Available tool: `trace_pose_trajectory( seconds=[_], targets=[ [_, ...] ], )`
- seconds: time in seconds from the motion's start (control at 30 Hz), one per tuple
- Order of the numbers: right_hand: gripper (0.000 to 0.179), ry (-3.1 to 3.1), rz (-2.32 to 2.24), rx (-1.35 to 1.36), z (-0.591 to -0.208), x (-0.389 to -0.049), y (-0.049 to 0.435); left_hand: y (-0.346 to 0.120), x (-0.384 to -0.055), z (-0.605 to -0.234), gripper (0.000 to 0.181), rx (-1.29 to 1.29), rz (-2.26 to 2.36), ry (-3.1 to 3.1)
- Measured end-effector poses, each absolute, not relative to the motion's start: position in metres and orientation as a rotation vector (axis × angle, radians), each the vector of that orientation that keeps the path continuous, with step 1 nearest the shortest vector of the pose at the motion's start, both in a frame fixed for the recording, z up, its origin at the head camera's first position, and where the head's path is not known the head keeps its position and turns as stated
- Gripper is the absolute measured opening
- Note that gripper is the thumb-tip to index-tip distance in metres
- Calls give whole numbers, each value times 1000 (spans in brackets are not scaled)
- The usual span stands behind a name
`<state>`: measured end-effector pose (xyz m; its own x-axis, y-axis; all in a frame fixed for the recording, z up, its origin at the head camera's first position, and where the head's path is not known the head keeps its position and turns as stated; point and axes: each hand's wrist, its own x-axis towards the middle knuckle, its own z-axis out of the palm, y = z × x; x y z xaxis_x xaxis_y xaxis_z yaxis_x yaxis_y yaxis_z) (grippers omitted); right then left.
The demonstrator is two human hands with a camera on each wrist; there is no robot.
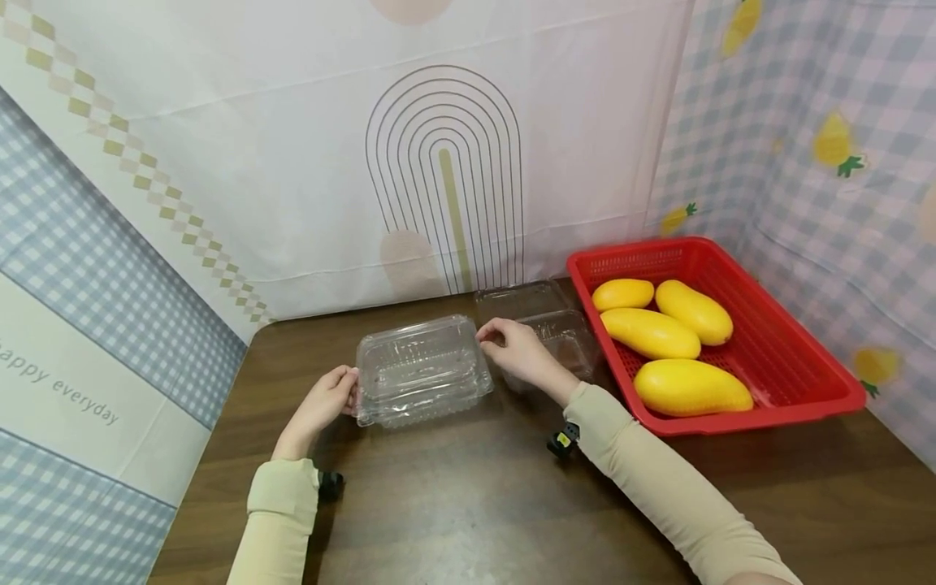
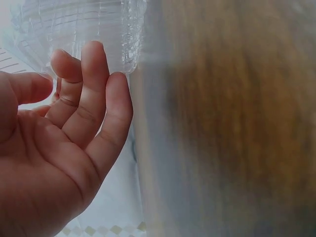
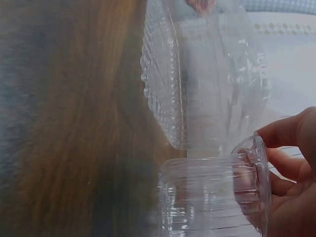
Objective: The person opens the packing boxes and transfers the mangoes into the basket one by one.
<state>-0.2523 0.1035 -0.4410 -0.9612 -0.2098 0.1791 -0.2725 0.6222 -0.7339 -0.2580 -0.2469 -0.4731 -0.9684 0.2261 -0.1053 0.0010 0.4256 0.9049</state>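
A clear plastic container (image 1: 424, 366) with ribbed walls lies at mid-table in the head view, slightly tilted. My left hand (image 1: 329, 402) pinches its left edge. In the left wrist view the thumb (image 2: 37, 88) and the curled fingers meet at the clear rim. My right hand (image 1: 515, 349) is at the container's right corner, thumb and forefinger bent together at the plastic edge. A second clear container (image 1: 559, 337), its lid folded back, stands under and behind that hand. Its near wall (image 3: 212, 197) covers part of the right fingers in the right wrist view.
A red plastic basket (image 1: 790, 357) stands at the right of the wooden table (image 1: 439, 496), holding several yellow mango-like fruits (image 1: 691, 387). Patterned cloth (image 1: 292, 162) hangs behind and along both sides. The second container sits close against the basket's left side.
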Motion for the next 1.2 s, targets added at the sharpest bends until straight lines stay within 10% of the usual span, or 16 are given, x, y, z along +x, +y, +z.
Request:
trace_pose_trajectory(
  seconds=[1.2],
  targets=[
    [44,-2966,1685,270,-455,-189,104,-241,-251,-446,23,274,1478,2513]
  ],
)
